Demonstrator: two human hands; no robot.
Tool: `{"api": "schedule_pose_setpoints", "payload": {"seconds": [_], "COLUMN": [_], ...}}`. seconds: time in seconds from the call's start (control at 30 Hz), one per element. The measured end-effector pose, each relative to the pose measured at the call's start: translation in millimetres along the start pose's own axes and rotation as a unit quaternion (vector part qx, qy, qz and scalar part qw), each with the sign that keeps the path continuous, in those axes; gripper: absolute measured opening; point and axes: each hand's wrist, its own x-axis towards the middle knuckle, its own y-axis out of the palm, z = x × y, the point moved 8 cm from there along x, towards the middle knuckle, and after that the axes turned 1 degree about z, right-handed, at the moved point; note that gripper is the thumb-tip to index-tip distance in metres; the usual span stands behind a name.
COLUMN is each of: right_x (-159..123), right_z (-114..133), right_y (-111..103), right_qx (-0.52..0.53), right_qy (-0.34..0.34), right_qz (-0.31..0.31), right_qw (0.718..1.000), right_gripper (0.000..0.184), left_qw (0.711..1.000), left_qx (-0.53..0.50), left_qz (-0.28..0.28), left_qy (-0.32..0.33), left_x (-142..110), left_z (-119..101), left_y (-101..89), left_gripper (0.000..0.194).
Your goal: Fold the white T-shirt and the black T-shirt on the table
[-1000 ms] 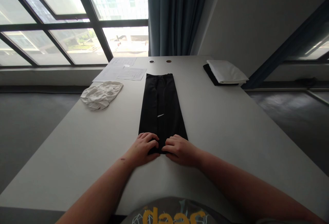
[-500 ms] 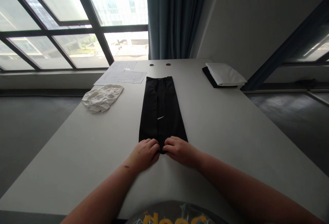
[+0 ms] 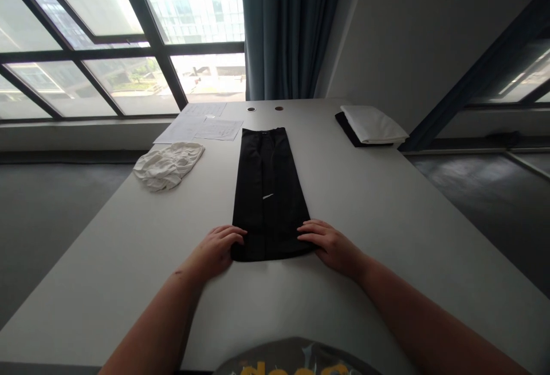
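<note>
A black folded garment [image 3: 268, 174] lies lengthwise on the white table, with a small white swoosh mark near its middle and a small label at its far end. At its near left corner is my left hand [image 3: 217, 246], fingers curled over the edge and thumb mostly hidden. My right hand [image 3: 330, 243] grips the near right corner, its fingers on top of the cloth. Between the two hands the near edge shows in a slight curve.
A crumpled white cloth [image 3: 168, 165] and several paper sheets [image 3: 189, 125] lie on the white table [image 3: 129, 283] at the left. Toward the far right, a folded white cloth [image 3: 373, 124] rests on a black one [image 3: 350, 131]. Two round holes are near the far edge.
My hands have moved apart, from the middle of the garment's near edge out to its two near corners. That edge now shows between them. The view has shifted slightly.
</note>
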Motion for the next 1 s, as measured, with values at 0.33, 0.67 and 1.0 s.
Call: {"api": "schedule_pose_setpoints", "payload": {"seconds": [0.33, 0.67, 1.0], "right_x": [-1.3, 4.4, 4.6], "right_z": [-14.3, 14.6, 12.1], "right_y": [2.3, -11.6, -22.1], "right_qx": [0.079, 0.102, 0.115], "right_qy": [0.022, 0.008, 0.095], "right_qz": [0.039, 0.011, -0.093], "right_qw": [0.996, 0.995, 0.984], "right_gripper": [0.037, 0.018, 0.024], "left_qw": [0.999, 0.992, 0.966], "left_qx": [0.008, -0.079, -0.110], "left_qz": [-0.030, -0.101, -0.222], "left_qy": [0.028, 0.011, -0.068], "left_x": [6.0, 3.5, -9.4], "left_z": [-3.7, -13.5, -8.6], "left_y": [2.9, -6.1, -20.9], "left_gripper": [0.050, 0.030, 0.019]}}
